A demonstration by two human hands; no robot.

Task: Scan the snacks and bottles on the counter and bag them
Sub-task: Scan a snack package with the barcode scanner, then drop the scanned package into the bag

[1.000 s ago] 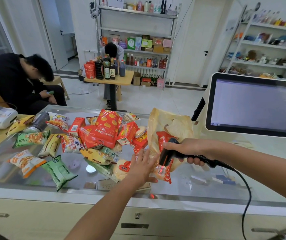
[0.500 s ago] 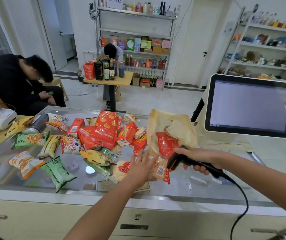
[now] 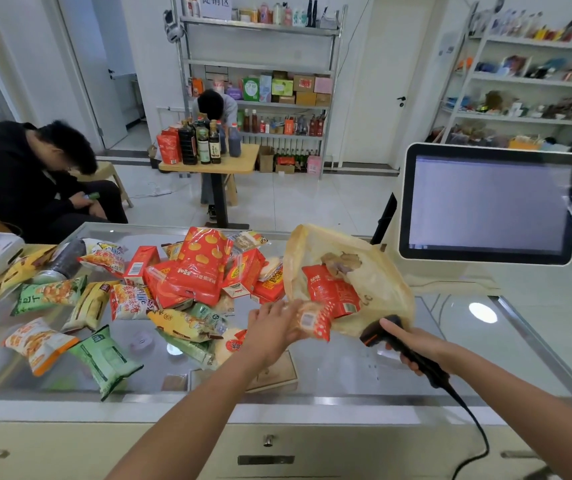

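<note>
Head view: a small orange-and-red snack packet [image 3: 313, 320], barcode label facing up, sits in the left hand [image 3: 272, 329], whose fingers [image 3: 260, 311] close around its left end, holding it just above the glass surface [image 3: 398, 368] at the mouth of a yellowish plastic bag [image 3: 378, 275]. A red snack pack [image 3: 329, 289] already lies inside that bag. Just right of the packet, the right hand [image 3: 412, 344] grips a black barcode scanner [image 3: 381, 332], fingers wrapped around its handle, its head pointing toward the packet and its cable [image 3: 478, 434] trailing off the near edge. To the left, a loose heap of snack bags [image 3: 187, 278] covers the surface. A white-framed screen [image 3: 489, 206] stands at the far right.
</note>
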